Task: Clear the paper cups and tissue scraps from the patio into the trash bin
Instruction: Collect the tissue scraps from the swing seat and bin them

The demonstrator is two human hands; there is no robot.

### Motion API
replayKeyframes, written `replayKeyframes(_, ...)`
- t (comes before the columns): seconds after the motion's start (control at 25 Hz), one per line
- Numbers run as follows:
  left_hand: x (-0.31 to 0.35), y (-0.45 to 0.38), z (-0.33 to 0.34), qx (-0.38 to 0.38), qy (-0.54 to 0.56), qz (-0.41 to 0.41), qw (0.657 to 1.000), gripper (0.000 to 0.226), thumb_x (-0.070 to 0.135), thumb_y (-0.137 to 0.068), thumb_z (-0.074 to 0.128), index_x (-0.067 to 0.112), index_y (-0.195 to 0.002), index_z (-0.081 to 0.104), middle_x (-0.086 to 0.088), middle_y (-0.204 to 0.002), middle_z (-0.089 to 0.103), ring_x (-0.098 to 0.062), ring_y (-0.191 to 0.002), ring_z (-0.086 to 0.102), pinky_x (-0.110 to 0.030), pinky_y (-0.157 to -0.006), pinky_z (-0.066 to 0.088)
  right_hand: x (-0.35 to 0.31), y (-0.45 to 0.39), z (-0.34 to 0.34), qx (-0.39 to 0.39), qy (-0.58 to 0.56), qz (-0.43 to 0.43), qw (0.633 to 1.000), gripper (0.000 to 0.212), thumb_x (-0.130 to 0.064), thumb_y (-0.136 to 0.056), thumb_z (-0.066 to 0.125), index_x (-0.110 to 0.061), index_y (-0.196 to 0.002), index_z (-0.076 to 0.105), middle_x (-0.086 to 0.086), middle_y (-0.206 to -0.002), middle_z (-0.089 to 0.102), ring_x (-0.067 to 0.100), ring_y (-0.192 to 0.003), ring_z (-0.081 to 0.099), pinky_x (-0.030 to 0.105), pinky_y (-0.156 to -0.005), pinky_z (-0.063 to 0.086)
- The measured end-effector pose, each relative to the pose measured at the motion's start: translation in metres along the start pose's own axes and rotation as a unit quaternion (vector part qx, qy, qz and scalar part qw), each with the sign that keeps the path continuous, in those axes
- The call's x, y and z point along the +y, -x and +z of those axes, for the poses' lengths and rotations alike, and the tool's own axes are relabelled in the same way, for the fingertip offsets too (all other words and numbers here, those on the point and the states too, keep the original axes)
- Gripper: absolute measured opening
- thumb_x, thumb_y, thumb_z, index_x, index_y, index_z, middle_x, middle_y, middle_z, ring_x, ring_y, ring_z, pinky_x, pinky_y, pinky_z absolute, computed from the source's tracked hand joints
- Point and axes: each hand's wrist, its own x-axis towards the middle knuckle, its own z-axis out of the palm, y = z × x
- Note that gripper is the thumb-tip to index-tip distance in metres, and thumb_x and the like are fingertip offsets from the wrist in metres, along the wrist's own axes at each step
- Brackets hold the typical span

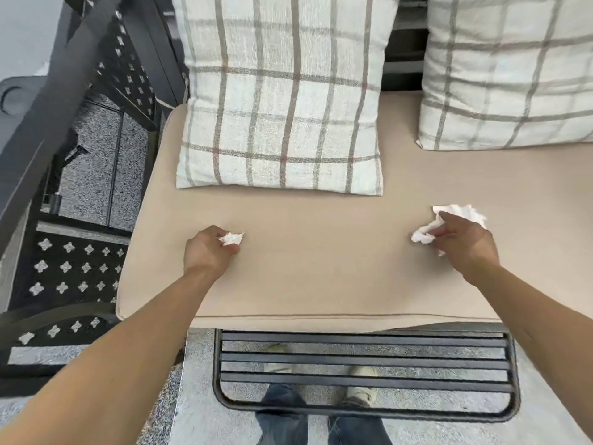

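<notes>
My left hand (208, 250) is closed on a small crumpled white tissue scrap (231, 239), just above the beige seat cushion (321, 258). My right hand (462, 240) pinches a second crumpled tissue scrap (423, 236) between its fingers. A larger white tissue scrap (462, 213) shows behind that hand, partly hidden by it; I cannot tell whether it is held or lying on the cushion. No paper cups or trash bin are in view.
Two plaid pillows (282, 97) (510, 72) lean at the back of the cushion. A black metal slatted footrest (365, 370) sticks out below the seat, over my feet. A dark perforated metal armrest and frame (77, 274) stand at the left on speckled grey paving.
</notes>
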Motion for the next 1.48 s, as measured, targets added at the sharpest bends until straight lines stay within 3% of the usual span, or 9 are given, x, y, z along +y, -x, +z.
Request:
replayKeyframes(0.12,0.001,0.005,0.004,0.032,0.007,-0.014,0.999,0.022,0.025,-0.082,0.071,0.017,-0.102,0.07,-0.004,-0.09,0.068,-0.024,-0.082,0.057,-0.027,-0.065,0.042,0.006,0.003,0.0,0.083,-0.003,0.04,0.996,0.018,-0.019,-0.081,0.064,-0.034,-0.074,0.07,-0.005,-0.086,0.069,0.024,-0.091,0.06,0.034,-0.074,0.048)
replayKeyframes(0.24,0.001,0.008,0.006,0.03,0.011,-0.017,0.999,0.015,0.027,-0.083,0.071,0.02,-0.095,0.072,-0.002,-0.083,0.065,-0.025,-0.08,0.058,-0.027,-0.064,0.042,0.011,-0.001,-0.007,0.078,0.077,0.065,0.992,0.016,-0.024,-0.085,0.06,-0.033,-0.089,0.073,0.013,-0.105,0.059,0.035,-0.09,0.058,0.036,-0.08,0.048)
replayKeyframes(0.56,0.018,0.034,0.002,0.02,0.057,0.031,0.998,0.008,0.021,-0.079,0.077,0.023,-0.083,0.071,-0.003,-0.089,0.065,-0.022,-0.078,0.058,-0.027,-0.064,0.04,0.004,0.02,-0.033,0.035,0.079,-0.018,0.996,0.033,-0.01,-0.088,0.051,-0.02,-0.118,0.062,0.005,-0.103,0.068,0.031,-0.093,0.059,0.037,-0.077,0.05)
replayKeyframes(0.76,0.075,0.077,-0.013,-0.01,0.085,0.097,0.992,0.015,0.015,-0.08,0.076,0.026,-0.078,0.066,0.005,-0.087,0.062,-0.014,-0.078,0.058,-0.025,-0.068,0.039,-0.013,0.048,-0.075,-0.016,0.163,-0.124,0.979,0.03,-0.011,-0.092,0.046,-0.023,-0.101,0.072,0.007,-0.1,0.061,0.02,-0.085,0.059,0.028,-0.07,0.044)
replayKeyframes(0.96,0.159,0.14,-0.055,-0.004,0.105,0.184,0.977,0.009,0.023,-0.081,0.075,0.029,-0.079,0.069,0.015,-0.079,0.065,-0.006,-0.078,0.063,-0.018,-0.06,0.041,-0.038,0.089,-0.16,0.103,0.108,-0.128,0.981,0.03,-0.015,-0.091,0.045,-0.026,-0.109,0.067,-0.001,-0.101,0.05,0.02,-0.077,0.054,0.029,-0.069,0.04)
replayKeyframes(1.08,0.206,0.183,-0.082,-0.007,0.104,0.234,0.967,0.017,0.019,-0.082,0.069,0.035,-0.077,0.066,0.014,-0.075,0.065,-0.001,-0.072,0.06,-0.017,-0.054,0.04,-0.051,0.133,-0.215,0.166,0.077,-0.142,0.973,0.031,-0.017,-0.089,0.047,-0.034,-0.105,0.067,-0.001,-0.099,0.059,0.022,-0.079,0.059,0.032,-0.07,0.044)
replayKeyframes(1.2,0.252,0.227,-0.104,-0.02,0.111,0.296,0.949,0.03,0.006,-0.081,0.062,0.037,-0.078,0.063,0.009,-0.074,0.062,-0.011,-0.071,0.059,-0.023,-0.059,0.043,-0.058,0.183,-0.267,0.236,0.078,-0.149,0.957,0.031,-0.019,-0.086,0.05,-0.037,-0.105,0.066,0.0,-0.095,0.071,0.025,-0.084,0.065,0.032,-0.069,0.048)
replayKeyframes(1.36,0.302,0.287,-0.127,-0.038,0.132,0.419,0.898,0.026,0.006,-0.078,0.068,0.033,-0.08,0.067,0.012,-0.078,0.065,-0.001,-0.072,0.06,-0.022,-0.068,0.045,-0.067,0.251,-0.318,0.316,0.075,-0.153,0.933,0.031,-0.022,-0.087,0.051,-0.038,-0.109,0.066,-0.005,-0.103,0.072,0.02,-0.093,0.066,0.033,-0.072,0.049)
replayKeyframes(1.48,0.326,0.331,-0.138,-0.065,0.137,0.505,0.85,0.028,0.003,-0.079,0.069,0.03,-0.085,0.071,0.012,-0.086,0.067,0.003,-0.078,0.06,-0.01,-0.071,0.042,-0.069,0.303,-0.34,0.377,0.07,-0.139,0.913,0.032,-0.018,-0.086,0.052,-0.038,-0.106,0.067,-0.002,-0.095,0.07,0.024,-0.089,0.064,0.037,-0.071,0.05)
